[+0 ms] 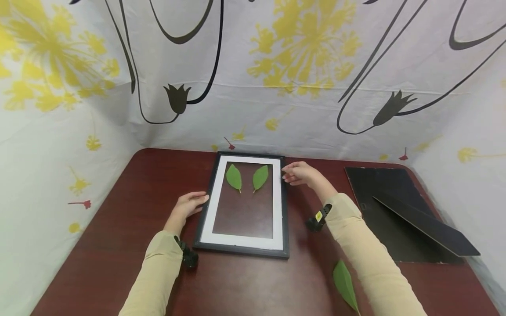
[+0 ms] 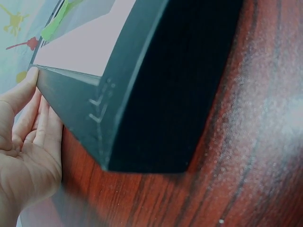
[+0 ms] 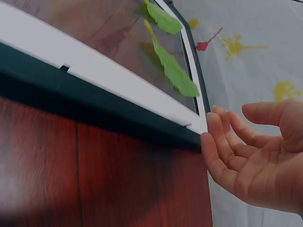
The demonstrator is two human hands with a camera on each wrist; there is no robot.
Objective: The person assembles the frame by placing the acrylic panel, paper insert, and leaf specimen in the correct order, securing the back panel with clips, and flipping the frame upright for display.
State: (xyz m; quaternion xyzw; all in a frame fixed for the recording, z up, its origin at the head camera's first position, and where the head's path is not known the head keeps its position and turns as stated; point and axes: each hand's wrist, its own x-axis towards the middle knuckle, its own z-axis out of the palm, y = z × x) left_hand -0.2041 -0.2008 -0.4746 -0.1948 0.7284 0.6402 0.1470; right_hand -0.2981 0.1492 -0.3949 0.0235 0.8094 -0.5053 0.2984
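Steadying the frame (image 1: 243, 251), seemingly: left hand (image 1: 189, 205) pinches its nine-o'clock edge, right hand (image 1: 301, 174) loosely spread at two (any shift probably wants it level).

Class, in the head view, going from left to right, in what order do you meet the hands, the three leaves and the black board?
Left hand, left leaf within the frame, right leaf within the frame, right hand, lone leaf on the table, black board.
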